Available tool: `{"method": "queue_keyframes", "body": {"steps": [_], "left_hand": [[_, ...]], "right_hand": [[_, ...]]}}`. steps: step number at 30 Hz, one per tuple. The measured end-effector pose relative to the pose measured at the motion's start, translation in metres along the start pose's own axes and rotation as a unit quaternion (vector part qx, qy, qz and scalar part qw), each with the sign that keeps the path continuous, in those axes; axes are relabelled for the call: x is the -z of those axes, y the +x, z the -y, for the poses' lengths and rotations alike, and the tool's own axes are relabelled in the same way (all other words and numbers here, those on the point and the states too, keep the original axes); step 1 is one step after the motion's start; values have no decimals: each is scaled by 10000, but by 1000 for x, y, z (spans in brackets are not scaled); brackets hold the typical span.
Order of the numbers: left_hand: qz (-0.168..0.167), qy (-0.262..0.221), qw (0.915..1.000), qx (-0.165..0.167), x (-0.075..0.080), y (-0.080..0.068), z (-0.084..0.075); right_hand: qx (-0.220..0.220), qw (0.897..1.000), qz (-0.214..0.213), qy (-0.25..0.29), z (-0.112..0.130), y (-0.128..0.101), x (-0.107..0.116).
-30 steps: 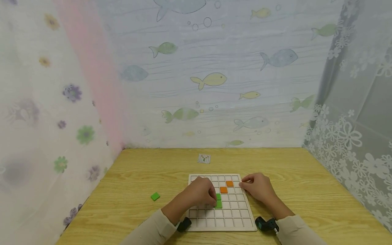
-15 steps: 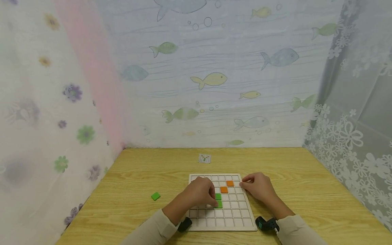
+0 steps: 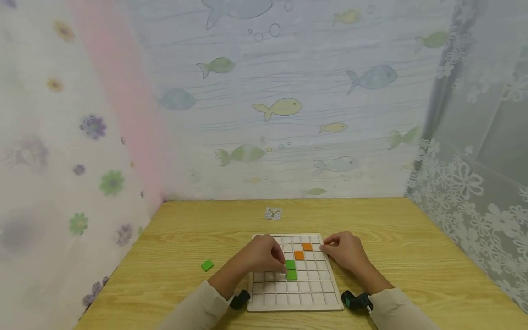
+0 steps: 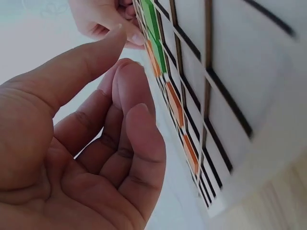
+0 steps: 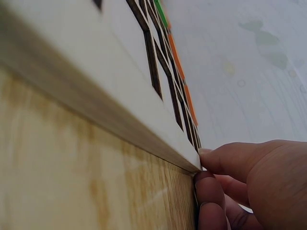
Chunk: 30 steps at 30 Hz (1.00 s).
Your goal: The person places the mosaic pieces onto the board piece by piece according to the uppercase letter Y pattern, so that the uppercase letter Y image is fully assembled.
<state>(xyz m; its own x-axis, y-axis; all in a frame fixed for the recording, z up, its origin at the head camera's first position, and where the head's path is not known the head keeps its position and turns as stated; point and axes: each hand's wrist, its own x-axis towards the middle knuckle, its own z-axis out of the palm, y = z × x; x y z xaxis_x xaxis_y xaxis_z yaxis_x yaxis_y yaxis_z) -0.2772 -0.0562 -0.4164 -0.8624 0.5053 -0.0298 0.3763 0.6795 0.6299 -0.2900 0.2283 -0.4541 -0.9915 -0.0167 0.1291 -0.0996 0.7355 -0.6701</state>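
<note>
On the wooden table (image 3: 173, 256) lies a white square grid board (image 3: 313, 293) holding two green square tiles (image 3: 291, 270) and two orange ones (image 3: 303, 250). The left hand (image 3: 264, 255) hovers over the board beside the green tiles, fingers loosely curled and holding nothing. The right hand (image 3: 344, 251) pinches the board's far right corner.

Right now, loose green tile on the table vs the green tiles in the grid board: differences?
The loose green tile lies alone on the table, left of the grid board, turned askew. The two green tiles in the board sit square in adjoining cells, beside the left hand. All look alike in colour and shape.
</note>
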Motion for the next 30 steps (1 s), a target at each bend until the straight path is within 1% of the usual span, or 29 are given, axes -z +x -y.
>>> {"method": "queue_keyframes", "body": {"steps": [5, 16, 24, 30], "left_hand": [[-61, -2, 9999, 83, 13, -12, 11], [-257, -47, 9992, 288, 53, -46, 46], [-555, -55, 9950, 834, 78, -71, 75], [-669, -175, 9920, 1058, 88, -85, 98]], "right_hand": [[10, 10000, -15, -32, 1, 0, -1], [35, 10000, -1, -28, 1, -1, 0], [18, 10000, 4, -20, 1, -1, -1], [-12, 10000, 0, -49, -1, 0, -1]]}}
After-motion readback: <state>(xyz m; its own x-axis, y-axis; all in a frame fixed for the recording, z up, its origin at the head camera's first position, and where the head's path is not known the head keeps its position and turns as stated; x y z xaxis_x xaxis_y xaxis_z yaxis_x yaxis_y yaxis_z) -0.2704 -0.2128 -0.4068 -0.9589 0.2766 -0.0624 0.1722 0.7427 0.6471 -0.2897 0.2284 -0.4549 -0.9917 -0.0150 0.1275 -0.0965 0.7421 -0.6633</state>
